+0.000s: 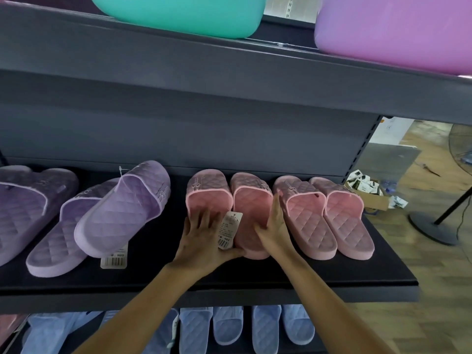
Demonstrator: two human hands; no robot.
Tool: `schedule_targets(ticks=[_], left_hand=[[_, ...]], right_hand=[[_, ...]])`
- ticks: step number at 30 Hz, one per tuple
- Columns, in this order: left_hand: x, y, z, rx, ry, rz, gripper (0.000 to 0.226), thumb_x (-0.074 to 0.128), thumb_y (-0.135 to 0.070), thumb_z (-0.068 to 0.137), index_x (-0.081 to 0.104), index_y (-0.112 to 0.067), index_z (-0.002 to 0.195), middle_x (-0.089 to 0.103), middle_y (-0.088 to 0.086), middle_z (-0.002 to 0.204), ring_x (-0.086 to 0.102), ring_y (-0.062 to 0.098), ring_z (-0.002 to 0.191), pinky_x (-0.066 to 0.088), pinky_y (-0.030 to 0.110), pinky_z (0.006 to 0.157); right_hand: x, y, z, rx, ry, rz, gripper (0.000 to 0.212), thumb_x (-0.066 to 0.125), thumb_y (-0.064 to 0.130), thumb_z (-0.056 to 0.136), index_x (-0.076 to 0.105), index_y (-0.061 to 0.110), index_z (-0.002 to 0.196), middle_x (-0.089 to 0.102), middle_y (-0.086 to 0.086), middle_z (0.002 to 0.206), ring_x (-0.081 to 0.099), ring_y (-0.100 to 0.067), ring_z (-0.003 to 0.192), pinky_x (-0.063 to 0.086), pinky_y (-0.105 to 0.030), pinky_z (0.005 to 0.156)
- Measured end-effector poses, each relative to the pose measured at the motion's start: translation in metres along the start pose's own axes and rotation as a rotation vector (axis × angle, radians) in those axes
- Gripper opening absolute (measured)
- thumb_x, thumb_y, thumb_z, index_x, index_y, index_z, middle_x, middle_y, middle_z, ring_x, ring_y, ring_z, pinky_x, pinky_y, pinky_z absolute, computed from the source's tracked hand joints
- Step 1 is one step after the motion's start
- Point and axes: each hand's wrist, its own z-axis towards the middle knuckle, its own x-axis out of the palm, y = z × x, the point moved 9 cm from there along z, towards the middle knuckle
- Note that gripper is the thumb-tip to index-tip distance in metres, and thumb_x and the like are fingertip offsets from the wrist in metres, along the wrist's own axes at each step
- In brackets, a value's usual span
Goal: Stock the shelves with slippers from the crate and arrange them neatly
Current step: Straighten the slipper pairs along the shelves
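Observation:
On the dark middle shelf (255, 274) stand two pairs of pink quilted slippers. My left hand (204, 238) lies flat on the heel of the left slipper (208, 190) of the near pair, fingers spread, thumb under the front edge of its partner. My right hand (274, 223) presses against the right side of that partner slipper (251, 200). A white price tag (228, 231) hangs between the two. The second pink pair (329, 221) sits just right of my right hand. The crate is out of view.
Lilac slippers (120, 210) lie to the left, one tilted over another, with a tag at the front. Blue slippers (255, 328) fill the shelf below. Teal (178, 14) and pink tubs (393, 29) sit above. A fan stand (431, 226) and cardboard box (370, 192) are on the floor right.

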Motion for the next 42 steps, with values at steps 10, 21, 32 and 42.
schedule_targets(ticks=[10,21,32,42], left_hand=[[-0.007,-0.005,-0.002,-0.011,-0.067,-0.024,0.146,-0.018,-0.096,0.026,0.007,-0.024,0.149,0.011,0.005,0.155,0.001,0.028,0.144,0.012,0.046,0.116],[-0.002,-0.003,0.006,0.015,-0.069,-0.058,0.143,-0.008,-0.100,0.031,0.014,-0.022,0.149,0.013,0.003,0.155,0.001,0.029,0.144,0.017,0.049,0.114],[-0.011,-0.005,-0.004,0.009,-0.045,-0.104,0.143,-0.007,-0.100,0.029,0.012,-0.025,0.149,0.008,0.000,0.157,-0.001,0.026,0.145,0.010,0.047,0.114],[-0.092,0.010,-0.056,0.206,-0.450,0.023,0.060,0.037,-0.054,0.089,0.062,-0.008,0.120,0.058,0.013,0.128,0.056,0.035,0.117,0.043,0.055,0.096]], right_hand=[[-0.001,-0.002,0.000,0.015,-0.049,0.018,0.086,0.056,-0.001,0.085,-0.004,0.002,0.146,0.002,-0.013,0.156,0.007,-0.022,0.144,0.000,0.014,0.080],[-0.005,-0.003,-0.003,0.023,-0.050,0.010,0.084,0.051,-0.005,0.084,-0.004,0.003,0.147,0.002,-0.014,0.156,0.006,-0.023,0.144,0.004,0.016,0.075],[-0.015,0.017,-0.014,-0.035,-0.033,-0.134,0.088,0.060,0.017,0.089,-0.003,0.003,0.147,0.000,-0.014,0.156,0.016,-0.028,0.142,0.013,-0.007,0.103],[-0.013,0.072,-0.034,-0.354,-0.021,-0.456,0.064,0.070,0.020,0.080,0.043,0.002,0.134,0.047,-0.020,0.136,0.040,-0.039,0.129,0.032,-0.052,0.105]])
